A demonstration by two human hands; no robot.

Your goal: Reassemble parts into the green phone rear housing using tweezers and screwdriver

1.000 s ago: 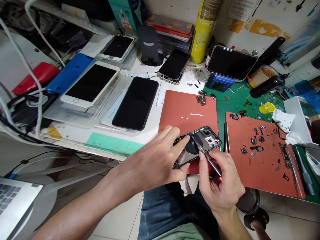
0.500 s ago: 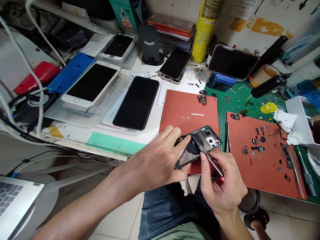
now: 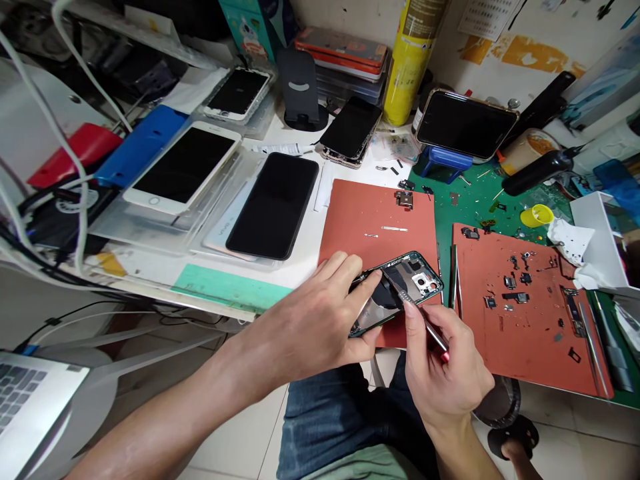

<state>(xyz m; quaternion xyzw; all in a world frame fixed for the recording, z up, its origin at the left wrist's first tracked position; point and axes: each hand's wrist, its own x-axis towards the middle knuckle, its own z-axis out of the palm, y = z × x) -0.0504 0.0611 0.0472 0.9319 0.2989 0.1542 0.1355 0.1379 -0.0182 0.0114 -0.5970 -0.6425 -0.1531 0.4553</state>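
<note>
My left hand (image 3: 330, 307) is closed on an opened phone housing (image 3: 413, 267), its index finger laid across the inside and its thumb under the near edge. The housing is tilted over the front of a reddish-brown mat (image 3: 350, 213). Inside it show a dark round pad (image 3: 384, 297) and a camera cutout at the right end. My right hand (image 3: 445, 360) grips a slim metal tool with a knurled shaft (image 3: 434, 330). The tool's tip reaches into the housing near my left index finger; its exact shape is too small to tell.
A second reddish-brown mat (image 3: 530, 333) on the right carries several small phone parts and tweezers (image 3: 593, 347). To the left lie a black phone (image 3: 273, 207) and a white phone (image 3: 183, 167). A yellow can (image 3: 407, 67) and a phone on a blue stand (image 3: 445, 163) are behind.
My right thumb has shifted slightly up and right along the tool, and the tool has moved a little. My left hand and the housing have hardly moved.
</note>
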